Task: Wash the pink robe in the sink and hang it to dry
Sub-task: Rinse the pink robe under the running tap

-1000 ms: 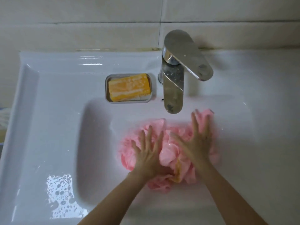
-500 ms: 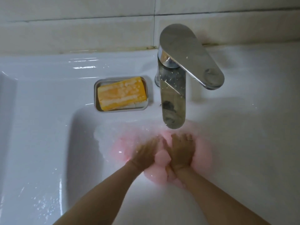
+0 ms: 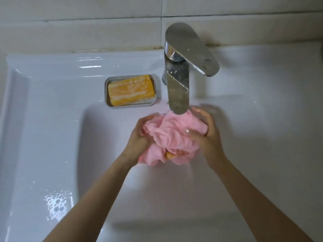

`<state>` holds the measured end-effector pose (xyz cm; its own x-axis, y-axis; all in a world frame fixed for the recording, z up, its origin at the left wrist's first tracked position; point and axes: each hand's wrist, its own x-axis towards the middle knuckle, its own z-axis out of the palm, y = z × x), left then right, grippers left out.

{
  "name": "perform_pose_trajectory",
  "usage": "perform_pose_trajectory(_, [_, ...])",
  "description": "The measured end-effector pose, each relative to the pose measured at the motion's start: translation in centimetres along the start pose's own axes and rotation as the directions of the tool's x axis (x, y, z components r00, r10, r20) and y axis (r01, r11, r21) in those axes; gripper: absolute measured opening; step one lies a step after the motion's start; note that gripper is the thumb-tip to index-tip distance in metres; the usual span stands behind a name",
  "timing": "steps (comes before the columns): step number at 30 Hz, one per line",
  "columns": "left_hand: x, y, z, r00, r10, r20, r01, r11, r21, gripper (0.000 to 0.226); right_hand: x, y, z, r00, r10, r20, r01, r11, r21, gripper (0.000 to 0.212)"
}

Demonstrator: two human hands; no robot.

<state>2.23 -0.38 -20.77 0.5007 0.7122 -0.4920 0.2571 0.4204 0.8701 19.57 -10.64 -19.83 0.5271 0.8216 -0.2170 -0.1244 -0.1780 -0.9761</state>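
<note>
The pink robe (image 3: 174, 135) was held bunched into a tight ball just below the spout of the faucet (image 3: 178, 89), over the basin of the sink (image 3: 52, 137). It was presumably placed there so that it could be squeezed or rinsed where water would fall, though no running stream could be made out. The left hand (image 3: 139, 137) was curled round the side of the bundle left of the spout. The right hand (image 3: 208, 137), slightly blurred, was clamped on the side right of it, with the cloth pressed between the two hands. The fabric appeared wet, glossy and heavily creased, and a small orange patch was shown at the edge farthest from the faucet. An orange soap bar (image 3: 131, 89) could be seen in its dish (image 3: 106, 95) just left of the faucet, probably for easy reach.
</note>
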Motion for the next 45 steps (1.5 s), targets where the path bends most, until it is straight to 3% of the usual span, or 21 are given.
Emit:
perform_pose_trajectory(3, [-1.4,-2.1,-0.1,0.964,-0.097,-0.247,0.057,0.985,-0.165,0.043,-4.1,-0.1,-0.4,0.987,-0.025,0.158,0.044,0.992,-0.119,0.064])
perform_pose_trajectory(6, [-2.5,-4.5,0.5,0.828,-0.367,-0.424,0.246,0.918,-0.312,0.028,-7.1,1.2,0.5,0.951,0.134,0.278,-0.038,0.945,-0.325,0.061])
perform_pose_trajectory(7, [-2.7,-5.0,0.7,0.799,-0.375,-0.47,0.311,0.927,-0.21,0.034,-7.7,1.5,1.0,0.941,0.204,0.27,-0.098,0.929,-0.358,0.058])
perform_pose_trajectory(8, [-2.9,-5.5,0.7,0.8,-0.306,-0.517,0.381,0.924,0.043,0.041,-8.0,1.8,1.4,0.952,0.236,0.196,-0.135,0.896,-0.424,0.053])
perform_pose_trajectory(9, [-3.1,-5.9,0.5,0.827,-0.163,-0.539,0.412,0.827,0.382,0.048,-7.9,2.3,1.7,0.976,0.211,0.055,-0.153,0.841,-0.519,0.05])
perform_pose_trajectory(11, [-3.2,-6.7,0.0,0.907,0.165,-0.387,0.221,0.595,0.773,0.057,-7.0,3.1,1.4,0.979,0.068,-0.191,-0.185,0.683,-0.706,0.061])
perform_pose_trajectory(14, [-2.7,-6.8,-0.5,0.934,0.357,0.034,-0.221,0.5,0.837,0.081,-4.3,4.0,1.7,0.971,0.077,-0.228,-0.221,0.661,-0.717,0.099])
perform_pose_trajectory(17, [-2.1,-6.5,0.7,0.958,0.099,0.268,-0.285,0.288,0.914,0.103,-2.6,5.2,3.5,0.991,0.122,-0.048,-0.115,0.646,-0.755,0.101])
perform_pose_trajectory(19, [-1.8,-6.7,1.7,0.967,-0.061,0.247,-0.235,0.154,0.96,0.105,-2.7,6.3,4.5,0.994,0.093,0.05,-0.009,0.55,-0.835,0.085])
perform_pose_trajectory(20, [-1.8,-7.0,2.0,0.971,-0.022,0.237,-0.232,0.136,0.963,0.092,-2.7,6.9,4.8,0.997,0.033,0.07,0.043,0.511,-0.859,0.073])
perform_pose_trajectory(22, [-1.5,-8.6,2.0,0.947,0.25,0.202,-0.261,0.232,0.937,0.046,-2.8,8.0,5.2,0.984,-0.165,0.066,0.136,0.458,-0.878,0.046])
perform_pose_trajectory(24, [-1.0,-10.1,1.9,0.891,0.442,0.107,-0.279,0.346,0.896,0.024,-2.6,9.0,5.3,0.952,-0.304,0.038,0.175,0.438,-0.882,0.037])
perform_pose_trajectory(27, [0.2,-10.7,2.6,0.853,0.519,-0.048,-0.239,0.471,0.849,0.019,-1.7,9.6,5.7,0.945,-0.327,-0.013,0.14,0.439,-0.888,0.03])
perform_pose_trajectory(31, [1.9,-11.1,3.4,0.794,0.598,-0.109,-0.199,0.424,0.884,0.006,0.2,10.6,5.4,0.917,-0.399,0.017,0.184,0.383,-0.905,0.029])
perform_pose_trajectory(33, [2.0,-11.0,3.6,0.777,0.612,-0.146,-0.175,0.433,0.884,0.017,1.4,10.7,5.1,0.876,-0.482,0.028,0.224,0.354,-0.908,0.031])
perform_pose_trajectory(35, [2.1,-10.3,3.7,0.817,0.551,-0.172,-0.14,0.477,0.867,0.021,2.3,10.4,5.3,0.865,-0.499,0.053,0.254,0.344,-0.904,0.032])
perform_pose_trajectory(37, [2.1,-8.9,3.5,0.915,0.382,-0.132,-0.095,0.522,0.848,0.024,3.2,10.0,5.5,0.882,-0.457,0.11,0.298,0.361,-0.884,0.03])
perform_pose_trajectory(39, [1.7,-7.2,2.7,0.976,0.177,-0.125,-0.01,0.615,0.789,0.025,3.1,8.9,5.6,0.947,-0.315,0.061,0.214,0.478,-0.852,0.032])
perform_pose_trajectory(42, [-0.4,-3.5,0.8,0.994,-0.03,-0.101,0.06,0.949,0.309,0.03,1.6,7.1,4.8,0.999,0.008,-0.052,-0.039,0.765,-0.642,0.019])
perform_pose_trajectory(44, [-2.3,-1.0,0.5,0.973,-0.156,-0.172,0.167,0.984,0.053,0.006,0.3,6.3,4.1,0.984,0.039,-0.175,-0.113,0.894,-0.434,0.012])
perform_pose_trajectory(45, [-2.5,-1.7,-0.5,0.937,-0.271,-0.222,0.267,0.962,-0.048,0.019,-0.4,6.1,3.8,0.961,0.053,-0.27,-0.157,0.912,-0.38,0.014])
